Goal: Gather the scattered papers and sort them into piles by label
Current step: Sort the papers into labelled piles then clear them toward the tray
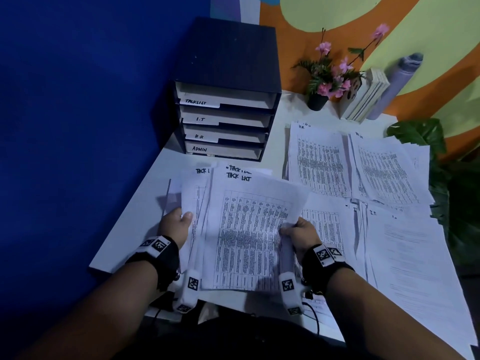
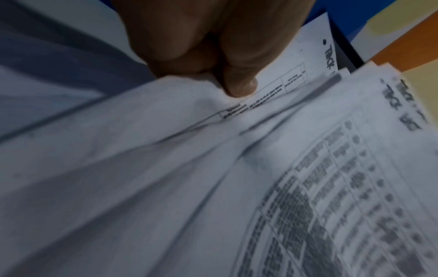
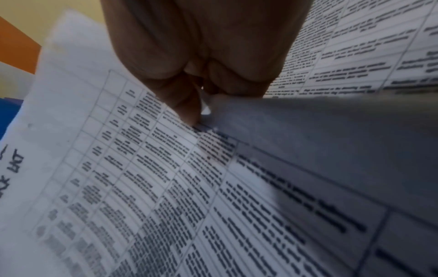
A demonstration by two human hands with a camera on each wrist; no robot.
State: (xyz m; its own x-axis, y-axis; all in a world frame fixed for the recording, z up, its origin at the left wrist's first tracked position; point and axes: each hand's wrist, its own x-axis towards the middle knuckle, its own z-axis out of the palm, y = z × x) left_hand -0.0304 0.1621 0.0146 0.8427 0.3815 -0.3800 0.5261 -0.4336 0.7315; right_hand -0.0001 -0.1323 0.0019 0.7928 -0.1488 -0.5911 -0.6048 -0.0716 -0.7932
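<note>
A fanned stack of printed sheets headed "TASK LIST" is held over the white desk by both hands. My left hand grips its left edge, thumb on top of the sheets. My right hand pinches the right edge of the top sheet. On the desk lie a pile marked "H.R.", another printed pile beside it, and sheets marked "I.T." at the right.
A dark file rack with shelves labelled TASKLIST, I.T, H.R and ADMIN stands at the back left. A potted pink flower, upright books and a grey roll line the back wall. Green leaves overhang the right edge.
</note>
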